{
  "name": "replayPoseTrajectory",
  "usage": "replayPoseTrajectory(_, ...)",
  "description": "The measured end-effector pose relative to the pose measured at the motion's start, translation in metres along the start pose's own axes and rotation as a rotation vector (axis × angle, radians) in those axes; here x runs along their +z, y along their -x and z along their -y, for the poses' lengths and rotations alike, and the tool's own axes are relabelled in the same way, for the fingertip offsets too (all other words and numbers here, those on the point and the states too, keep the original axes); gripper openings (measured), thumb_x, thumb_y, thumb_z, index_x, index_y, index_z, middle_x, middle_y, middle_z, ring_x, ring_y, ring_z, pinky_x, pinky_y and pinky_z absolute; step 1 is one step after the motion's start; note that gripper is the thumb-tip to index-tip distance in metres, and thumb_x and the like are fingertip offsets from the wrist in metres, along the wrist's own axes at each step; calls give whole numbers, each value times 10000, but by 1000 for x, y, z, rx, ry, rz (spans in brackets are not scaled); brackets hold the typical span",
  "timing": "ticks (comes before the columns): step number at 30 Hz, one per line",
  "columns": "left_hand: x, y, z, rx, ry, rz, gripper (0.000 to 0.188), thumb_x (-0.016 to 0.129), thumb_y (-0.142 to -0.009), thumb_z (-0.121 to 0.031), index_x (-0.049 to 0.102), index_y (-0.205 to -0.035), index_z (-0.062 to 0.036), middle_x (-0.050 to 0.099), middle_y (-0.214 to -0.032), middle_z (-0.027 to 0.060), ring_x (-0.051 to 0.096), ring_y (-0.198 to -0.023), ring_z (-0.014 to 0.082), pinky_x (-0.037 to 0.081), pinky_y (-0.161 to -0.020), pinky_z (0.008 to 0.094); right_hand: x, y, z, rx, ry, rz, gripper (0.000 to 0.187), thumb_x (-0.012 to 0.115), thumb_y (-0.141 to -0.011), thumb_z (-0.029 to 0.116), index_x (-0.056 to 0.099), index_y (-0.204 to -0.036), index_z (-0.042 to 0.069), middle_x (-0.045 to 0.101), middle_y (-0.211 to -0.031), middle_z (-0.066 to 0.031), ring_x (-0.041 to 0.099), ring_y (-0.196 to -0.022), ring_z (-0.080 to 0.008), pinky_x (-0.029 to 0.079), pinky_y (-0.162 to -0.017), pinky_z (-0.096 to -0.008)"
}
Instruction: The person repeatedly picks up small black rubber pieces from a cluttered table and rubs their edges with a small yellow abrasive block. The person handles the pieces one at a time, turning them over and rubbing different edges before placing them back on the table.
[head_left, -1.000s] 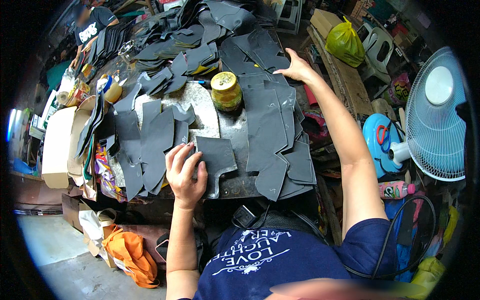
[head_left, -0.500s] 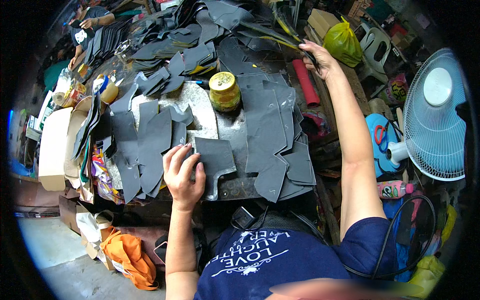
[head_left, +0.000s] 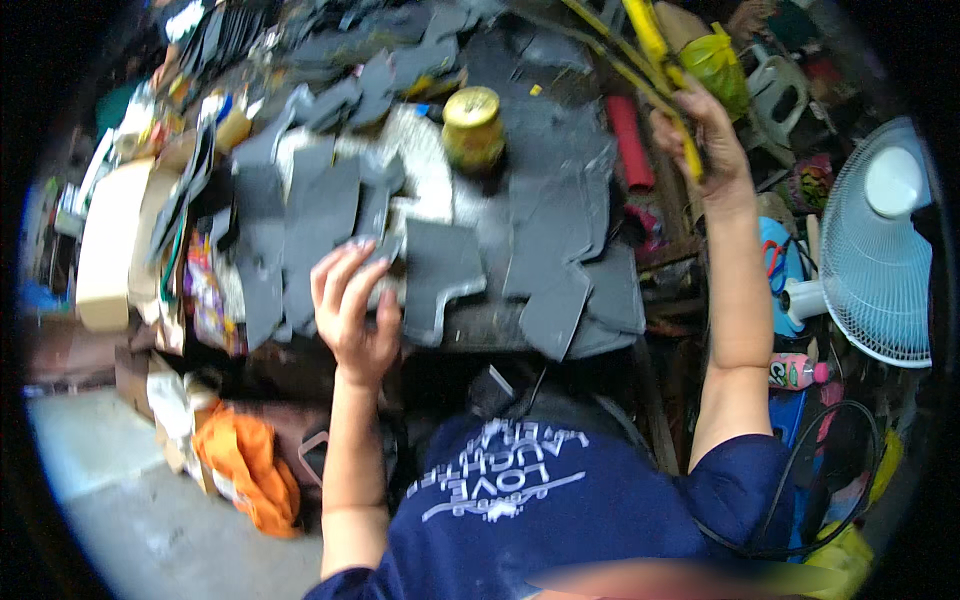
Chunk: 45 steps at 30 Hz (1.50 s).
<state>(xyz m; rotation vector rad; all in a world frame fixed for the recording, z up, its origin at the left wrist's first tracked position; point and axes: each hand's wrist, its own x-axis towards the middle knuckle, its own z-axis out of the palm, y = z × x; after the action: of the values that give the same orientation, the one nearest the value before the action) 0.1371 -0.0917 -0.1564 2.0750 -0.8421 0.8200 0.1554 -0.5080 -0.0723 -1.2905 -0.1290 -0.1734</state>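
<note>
A bundle of thin, flexible black sheet pieces with bright yellow edges (head_left: 650, 38) is off the desk (head_left: 488, 330), raised at its far right side. Its long axis slants from the top edge of the view down toward the lower right; the strips fan apart at the upper end, some pointing up and to the left, a broader yellow one pointing more nearly straight up. The lower end points downward, finishing beside the palm.

The right hand (head_left: 708, 135) has its grip clamped on the bundle close to that lower end, so most of the length reaches beyond the fingers, away from the person. Blur hides exactly how the fingers and thumb wrap it. The right arm is stretched forward, with the hand above the wrist in view, just right of a red cylindrical roll (head_left: 629, 145) and near a yellow-green plastic bag (head_left: 720, 75).

The left hand (head_left: 355, 310) has its grip empty, fingers curved forward and the thumb apart from them. It is at the desk's near edge, just left of a flat dark-grey notched piece (head_left: 440, 262); whether the fingertips touch anything, I cannot tell.
</note>
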Motion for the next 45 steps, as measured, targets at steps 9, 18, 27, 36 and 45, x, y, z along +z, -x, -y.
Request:
replayPoseTrajectory(9,-10,28,-34,-58,-88,430,860,817,-590,-535,573,-1312,-136,444,-1430,163,401,-1323,372,350,-1091,488,71,39,-16,18,54,156,568,633,-902,280,425,-1312,-55,546,-911,-42,389,-595,-55,300,-510,-194)
replayPoseTrajectory(18,7,32,-37,-87,-76,270,524,599,-648,94,636,-1158,-21,637,-1175,151,586,-1062,346,485,-913,423,80,67,-13,24,-24,70,496,621,-912,269,467,-1231,-77,506,-952,-79,393,-646,-84,316,-543,-207)
replayPoseTrajectory(27,-35,-7,-27,100,-106,-87,496,629,-613,45,658,-1105,-8,675,-1031,141,625,-896,340,524,-805,398,63,89,-9,19,-143,-13,444,666,-880,198,469,-1215,-18,541,-885,-68,417,-581,-93,319,-482,-214)
replayPoseTrajectory(36,-11,3,23,-319,-598,451,853,725,-727,-589,448,-1431,-194,423,-1466,160,356,-1348,447,260,-1083,657,72,98,-25,13,48,-62,522,663,-882,187,434,-1303,-20,551,-1039,-108,425,-622,-102,337,-507,-210)
replayPoseTrajectory(45,16,-12,74,-291,-618,342,578,657,-850,-393,498,-1382,-232,449,-1451,126,403,-1306,429,302,-1037,654,99,86,-37,-19,290,-9,978,760,-723,333,275,-1492,-28,389,-1479,-180,392,-1379,-269,329,-1127,-380)
